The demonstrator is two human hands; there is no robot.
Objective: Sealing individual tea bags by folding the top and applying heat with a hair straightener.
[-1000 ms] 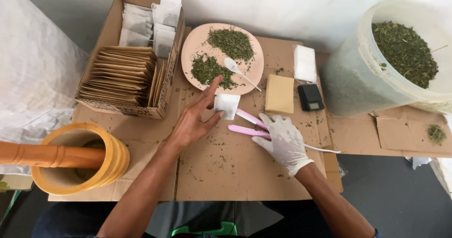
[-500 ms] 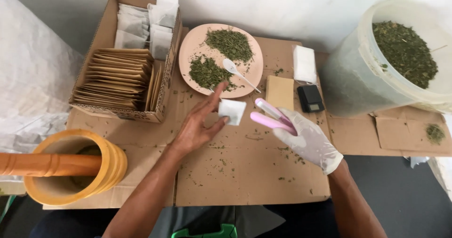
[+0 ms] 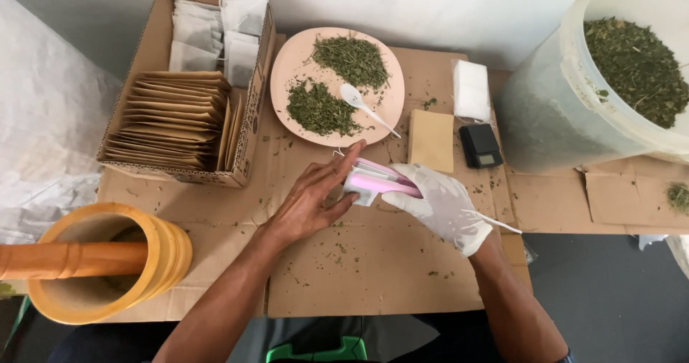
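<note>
My bare left hand (image 3: 312, 198) holds a small white tea bag (image 3: 357, 189) flat on the cardboard with its fingers. My right hand (image 3: 438, 204), in a white glove, grips a pink clamp-like sealer (image 3: 380, 178) whose jaws sit over the bag's top edge. Just beyond the hands lies a peach plate (image 3: 291, 65) with two heaps of dried green herb and a white spoon (image 3: 366, 108).
A cardboard box (image 3: 154, 40) of brown envelopes and white bags stands at back left. A yellow mortar (image 3: 169, 252) with an orange pestle (image 3: 68, 259) sits at front left. A brown sachet (image 3: 430, 140), white bag stack (image 3: 471, 90), small black scale (image 3: 479, 145) and large herb bucket (image 3: 574, 112) lie right.
My right hand picked the pink sealer up from the cardboard and brought it left onto the bag. My left hand stayed on the bag.
</note>
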